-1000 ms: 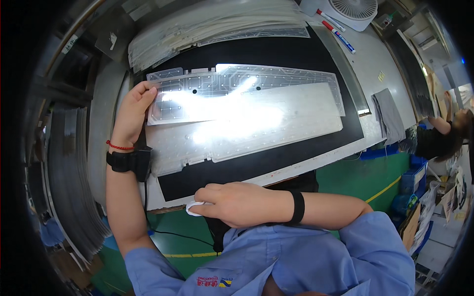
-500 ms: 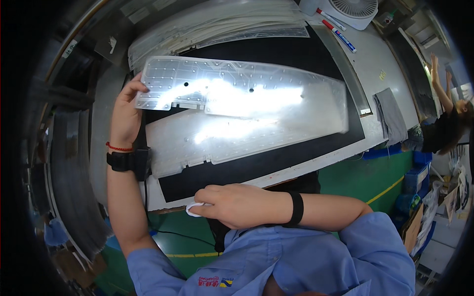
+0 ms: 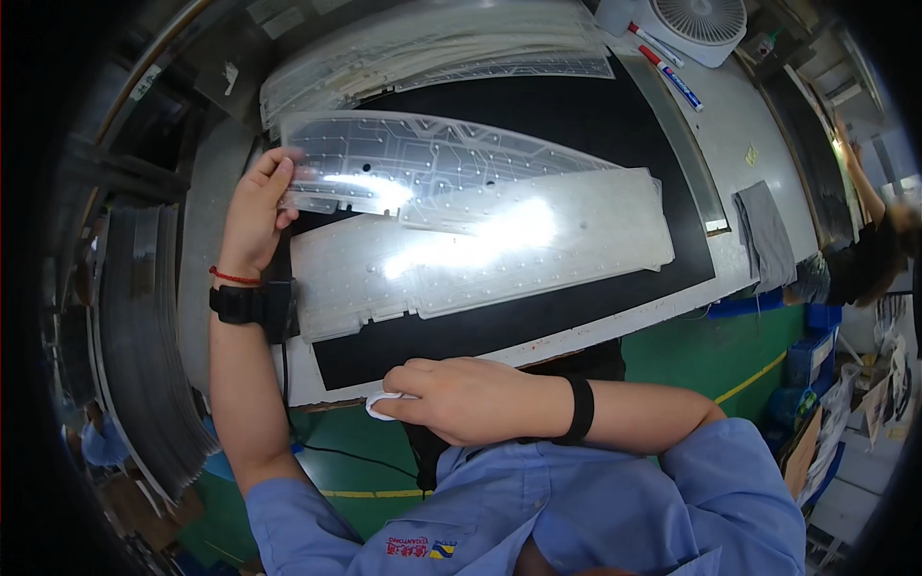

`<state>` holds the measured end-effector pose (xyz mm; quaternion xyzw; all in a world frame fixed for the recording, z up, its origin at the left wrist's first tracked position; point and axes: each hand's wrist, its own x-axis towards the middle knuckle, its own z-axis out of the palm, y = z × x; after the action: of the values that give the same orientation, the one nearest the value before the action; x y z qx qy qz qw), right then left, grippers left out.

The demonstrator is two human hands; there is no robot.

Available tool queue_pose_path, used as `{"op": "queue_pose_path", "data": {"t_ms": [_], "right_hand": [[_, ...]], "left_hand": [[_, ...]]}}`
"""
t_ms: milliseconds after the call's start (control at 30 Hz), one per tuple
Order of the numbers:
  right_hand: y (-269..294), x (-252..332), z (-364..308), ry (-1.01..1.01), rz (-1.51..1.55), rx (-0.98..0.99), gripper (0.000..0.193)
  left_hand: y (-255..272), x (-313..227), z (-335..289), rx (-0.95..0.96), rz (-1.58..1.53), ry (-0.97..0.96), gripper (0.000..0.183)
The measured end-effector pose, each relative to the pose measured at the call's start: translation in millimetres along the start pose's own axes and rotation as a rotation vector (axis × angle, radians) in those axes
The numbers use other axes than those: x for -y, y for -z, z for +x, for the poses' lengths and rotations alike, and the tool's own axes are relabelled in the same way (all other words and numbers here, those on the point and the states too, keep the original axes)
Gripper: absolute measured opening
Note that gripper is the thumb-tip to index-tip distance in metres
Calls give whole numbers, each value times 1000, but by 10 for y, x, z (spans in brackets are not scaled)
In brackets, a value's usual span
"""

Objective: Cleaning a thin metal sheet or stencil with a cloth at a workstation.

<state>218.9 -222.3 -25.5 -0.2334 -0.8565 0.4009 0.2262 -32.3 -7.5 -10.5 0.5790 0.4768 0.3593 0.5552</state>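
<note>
My left hand [image 3: 257, 211] is closed on the left end of a clear keyboard membrane sheet [image 3: 423, 144] printed with fine circuit lines and dots. That end is raised and the sheet bows. Its near edge and right part meet a stack of similar translucent sheets [image 3: 336, 278] on a black mat [image 3: 451, 341]; glare hides part of the overlap. At the table's front edge, my right hand [image 3: 461, 398] is closed around a white wad of cloth or tissue [image 3: 382, 407], apart from the sheets.
A larger pile of clear sheets [image 3: 432, 48] lies at the back. To the right are a metal strip [image 3: 672, 134], markers [image 3: 672, 79], a white fan [image 3: 701, 21] and a folded grey cloth [image 3: 765, 235]. Grey sheets [image 3: 139, 336] are stacked at left. Another person [image 3: 864, 254] is at far right.
My left hand's grip has shifted, with the thumb now more visible. The sheet has tilted and bowed, its right end now further back. My right hand is nearly still.
</note>
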Motion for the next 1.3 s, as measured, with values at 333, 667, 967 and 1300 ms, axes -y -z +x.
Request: {"op": "queue_pose_path", "data": {"t_ms": [333, 667, 967, 1300], "right_hand": [[-23, -12, -9, 22, 13, -36, 45], [294, 92, -130, -3, -86, -163, 36], [751, -30, -341, -215, -421, -355, 40], [380, -111, -329, -100, -273, -309, 44]], "left_hand": [[-84, -164, 60, -323, -358, -199, 37], [-42, -386, -323, 291, 790, -63, 48], [-54, -295, -291, 172, 758, 75, 22], [-16, -166, -178, 19, 511, -28, 17]]}}
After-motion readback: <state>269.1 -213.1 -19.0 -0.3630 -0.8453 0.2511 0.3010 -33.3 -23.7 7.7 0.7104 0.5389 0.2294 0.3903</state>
